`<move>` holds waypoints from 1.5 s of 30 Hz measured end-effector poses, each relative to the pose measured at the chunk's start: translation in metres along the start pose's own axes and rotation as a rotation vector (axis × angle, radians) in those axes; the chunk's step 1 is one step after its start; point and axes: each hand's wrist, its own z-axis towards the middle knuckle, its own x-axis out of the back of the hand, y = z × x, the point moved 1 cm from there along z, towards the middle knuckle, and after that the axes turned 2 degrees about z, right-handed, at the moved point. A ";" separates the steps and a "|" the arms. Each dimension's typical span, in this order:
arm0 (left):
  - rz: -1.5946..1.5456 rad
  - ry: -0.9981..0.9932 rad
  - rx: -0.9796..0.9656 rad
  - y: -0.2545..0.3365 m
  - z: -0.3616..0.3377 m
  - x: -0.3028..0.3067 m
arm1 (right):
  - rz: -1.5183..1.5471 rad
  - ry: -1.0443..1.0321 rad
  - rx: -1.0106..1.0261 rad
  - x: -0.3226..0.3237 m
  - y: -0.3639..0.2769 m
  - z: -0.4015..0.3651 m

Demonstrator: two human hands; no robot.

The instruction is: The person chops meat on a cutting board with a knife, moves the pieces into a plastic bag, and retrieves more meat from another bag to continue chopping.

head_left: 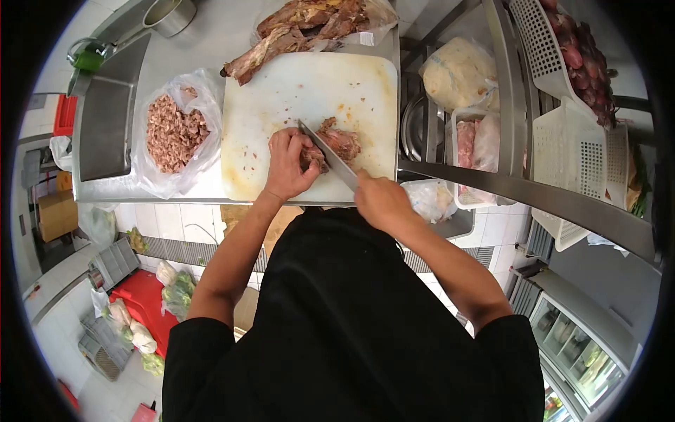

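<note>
Steel bench (200,60), chopped meat (172,137) at nine o'clock: my right fingers (363,188) clench the knife (333,159); left fingers (290,141), half-curled, pin the chunk (343,145). I'd tuck their tips back.

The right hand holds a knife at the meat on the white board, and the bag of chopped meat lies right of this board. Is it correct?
Not entirely: the head view shows the bag of chopped meat left of the white board, not right. The right hand does hold the knife at the meat on it.
</note>
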 end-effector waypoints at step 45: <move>0.024 -0.011 0.020 -0.008 -0.001 -0.004 | 0.069 0.160 0.028 -0.037 -0.033 0.054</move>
